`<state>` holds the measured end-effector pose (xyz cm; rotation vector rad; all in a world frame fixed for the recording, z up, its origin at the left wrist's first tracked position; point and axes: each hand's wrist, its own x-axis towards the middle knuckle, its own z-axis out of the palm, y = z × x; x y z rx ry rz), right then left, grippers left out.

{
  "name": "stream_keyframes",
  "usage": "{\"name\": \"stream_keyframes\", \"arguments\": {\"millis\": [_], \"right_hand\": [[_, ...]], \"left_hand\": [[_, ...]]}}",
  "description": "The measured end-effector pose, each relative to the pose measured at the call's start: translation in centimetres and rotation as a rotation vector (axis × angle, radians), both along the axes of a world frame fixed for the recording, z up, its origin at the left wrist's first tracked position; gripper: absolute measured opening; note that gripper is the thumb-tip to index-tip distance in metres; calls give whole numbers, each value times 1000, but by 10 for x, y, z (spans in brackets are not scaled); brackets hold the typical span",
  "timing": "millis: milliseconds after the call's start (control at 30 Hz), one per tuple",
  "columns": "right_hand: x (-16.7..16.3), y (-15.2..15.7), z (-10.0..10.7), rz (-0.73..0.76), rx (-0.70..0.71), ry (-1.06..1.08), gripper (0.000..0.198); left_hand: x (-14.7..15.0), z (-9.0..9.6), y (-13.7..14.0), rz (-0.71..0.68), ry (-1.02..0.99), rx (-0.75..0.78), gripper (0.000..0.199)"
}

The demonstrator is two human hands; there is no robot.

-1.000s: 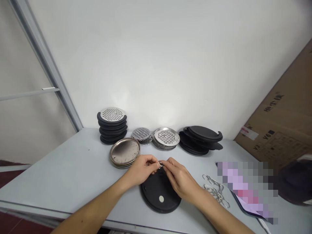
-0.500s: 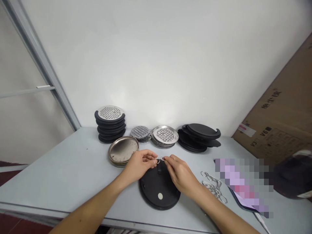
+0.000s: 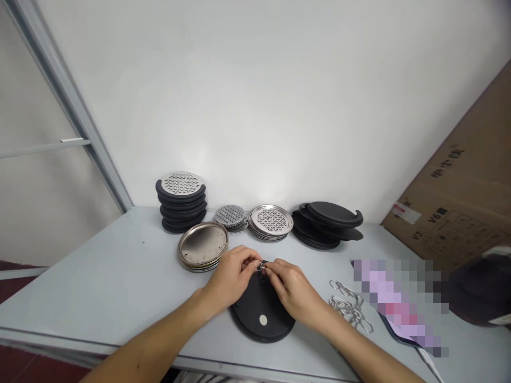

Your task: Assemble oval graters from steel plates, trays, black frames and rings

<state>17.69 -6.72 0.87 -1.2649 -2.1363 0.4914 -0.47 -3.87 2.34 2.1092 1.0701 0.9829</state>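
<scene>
My left hand (image 3: pixel 233 274) and my right hand (image 3: pixel 293 290) meet over the far edge of a round black disc (image 3: pixel 261 306) with a pale dot on it. Between their fingertips is a small metal wire piece with rings (image 3: pixel 260 266). Both hands are closed in a pinch, and the fingers partly hide the wire. A small raised part of the disc shows just beneath the fingertips. More bent wire pieces with rings (image 3: pixel 347 306) lie in a heap to the right of my right hand.
Behind stand round metal plates (image 3: pixel 203 244), small perforated discs (image 3: pixel 230 216), rimmed perforated discs (image 3: pixel 273 221), stacked black discs with a perforated top (image 3: pixel 181 202) and loose black discs (image 3: pixel 331 215). At right are a phone-like device (image 3: pixel 399 332) with a cable and a cardboard box (image 3: pixel 459 186).
My fingertips have drawn closer together. The wire rings, seen side by side before, now overlap and are more covered by the fingers.
</scene>
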Motion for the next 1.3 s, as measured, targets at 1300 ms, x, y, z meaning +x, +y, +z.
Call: {"name": "stream_keyframes", "arguments": {"millis": [1300], "right_hand": [[5,5,7,-35,-235,380,35]], "left_hand": [[-1,1,5,-17,-154,-245,32]]}}
